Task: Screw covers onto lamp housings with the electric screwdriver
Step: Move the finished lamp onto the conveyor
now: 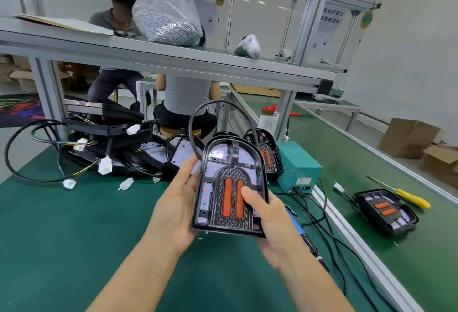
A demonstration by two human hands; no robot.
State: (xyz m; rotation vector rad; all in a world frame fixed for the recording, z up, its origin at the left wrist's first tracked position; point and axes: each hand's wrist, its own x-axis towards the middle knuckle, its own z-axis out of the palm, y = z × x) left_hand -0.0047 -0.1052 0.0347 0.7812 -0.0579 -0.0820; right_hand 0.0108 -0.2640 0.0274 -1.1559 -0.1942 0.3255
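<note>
Lamp housing, black and arch-shaped with two orange strips under a clear cover (230,185), is held up above the green counter (62,225), in the middle of the view. A black cable (195,116) loops up from its top.

Far left on the counter lies a messy pile of black lamp parts with black wires and white plugs (106,143). Up on the grey metal shelf (173,59) sits a clear plastic bag full of small silver screws (168,19).

The left hand (178,202) holds the left edge of the lamp housing, with its fingers curled behind it. The right hand (267,222) grips the lower right side, and its thumb presses on the front beside the orange strips.

Just below the right hand, a blue and black electric screwdriver (304,235) lies on the counter, partly hidden by the wrist. Behind the held lamp stands another black lamp housing (267,153), close to a small teal box with black cords (297,165). Further right, a third black lamp housing with orange strips (386,210) lies flat on the counter, next to a yellow-handled screwdriver (409,197). Brown cardboard boxes (409,135) sit on the floor at the far right.
</note>
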